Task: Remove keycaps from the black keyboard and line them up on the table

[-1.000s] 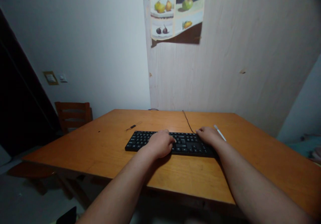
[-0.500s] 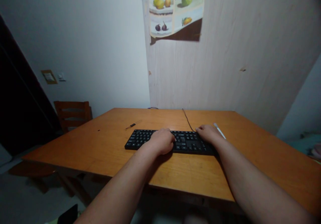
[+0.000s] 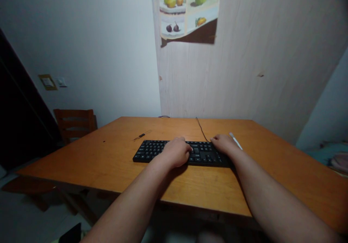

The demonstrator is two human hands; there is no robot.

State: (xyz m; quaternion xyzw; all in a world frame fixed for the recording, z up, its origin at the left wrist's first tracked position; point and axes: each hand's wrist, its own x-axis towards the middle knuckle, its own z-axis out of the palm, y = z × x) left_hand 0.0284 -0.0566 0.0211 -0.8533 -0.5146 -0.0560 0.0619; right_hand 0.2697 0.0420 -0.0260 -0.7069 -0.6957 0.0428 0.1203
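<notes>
A black keyboard lies flat on the wooden table in front of me. My left hand rests over the middle of its keys, fingers curled and mostly hidden under the back of the hand. A tiny pale spot shows by the thumb; I cannot make out whether it is a nail or something held. At the keyboard's right end, my right hand is closed round the far corner, its fingertips partly hidden. The keyboard's cable runs back from near that hand.
A white pen-like stick lies just right of my right hand. Left of the keyboard is a small dark object with thin wires. A wooden chair stands beyond the table's left side. Fruit pictures hang on the wall behind.
The view has shifted slightly, so most things sit a little further left. My left hand has slid slightly right over the keys. My right hand stays at the keyboard's right end.
</notes>
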